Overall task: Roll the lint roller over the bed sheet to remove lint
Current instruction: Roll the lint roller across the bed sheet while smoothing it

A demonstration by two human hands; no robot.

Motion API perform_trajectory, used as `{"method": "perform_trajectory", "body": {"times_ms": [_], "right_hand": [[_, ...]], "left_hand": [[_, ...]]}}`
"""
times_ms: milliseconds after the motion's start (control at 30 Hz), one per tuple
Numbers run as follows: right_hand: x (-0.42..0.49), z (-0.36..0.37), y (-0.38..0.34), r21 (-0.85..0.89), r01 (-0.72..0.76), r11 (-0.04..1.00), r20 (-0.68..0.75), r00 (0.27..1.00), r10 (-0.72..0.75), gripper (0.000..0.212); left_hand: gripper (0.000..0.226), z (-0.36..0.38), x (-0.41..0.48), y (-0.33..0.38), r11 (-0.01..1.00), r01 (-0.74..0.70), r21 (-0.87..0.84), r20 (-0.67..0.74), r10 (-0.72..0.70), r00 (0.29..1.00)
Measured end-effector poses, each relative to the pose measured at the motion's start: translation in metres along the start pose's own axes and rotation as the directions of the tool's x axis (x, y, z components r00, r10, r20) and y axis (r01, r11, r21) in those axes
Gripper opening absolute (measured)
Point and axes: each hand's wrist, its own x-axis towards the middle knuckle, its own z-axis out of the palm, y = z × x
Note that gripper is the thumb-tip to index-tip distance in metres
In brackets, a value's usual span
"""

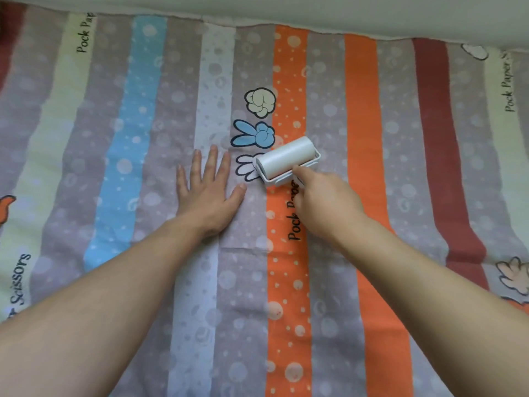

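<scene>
Here is the lint roller (287,160), its white drum down on the bed sheet (361,144) and set at a slant. The right hand (325,203) drives it from the near side, fingers curled around the handle, which is mostly hidden under the hand, with the forefinger reaching up to the frame. Just left of the roller the left hand (209,191) lies palm-down on the cloth, fingers straight and spread, and by the look of it pins the sheet taut. How far along is this? Hard to call: no lint shows on the fabric at this sharpness, and the drum looks plain white, so I cannot tell which stripes are done. My guess is that plenty is left, since the sheet runs wide to both sides of the roller and on toward the person. Around it, a white open-hand print (245,167) sits partly under the roller's left end, a blue scissors-hand print (253,136) lies just beyond it and a cream fist print (260,101) further beyond. Black lettering (294,222) runs along the orange stripe (286,282) on the near side of the roller. A faint crease (243,248) crosses the cloth nearer than the roller and could catch the drum, and the flat left hand must shift before any pass leftward. Far past the roller, the sheet's rumpled edge meets a pale surface (343,12).
</scene>
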Motion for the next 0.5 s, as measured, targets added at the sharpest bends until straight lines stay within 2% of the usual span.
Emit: {"method": "perform_trajectory", "body": {"times_ms": [200,500], "right_hand": [[-0.042,-0.003,0.023,-0.029,0.003,1.000,0.036,0.999,-0.002,0.037],[-0.116,-0.010,0.059,-0.060,-0.028,0.998,0.116,0.993,0.035,0.044]], "left_hand": [[0.077,-0.002,-0.004,0.008,0.997,0.042,0.059,-0.013,-0.041,0.999],[0.076,0.002,-0.009,0.012,0.995,0.051,0.084,-0.059,-0.046,0.997]]}}
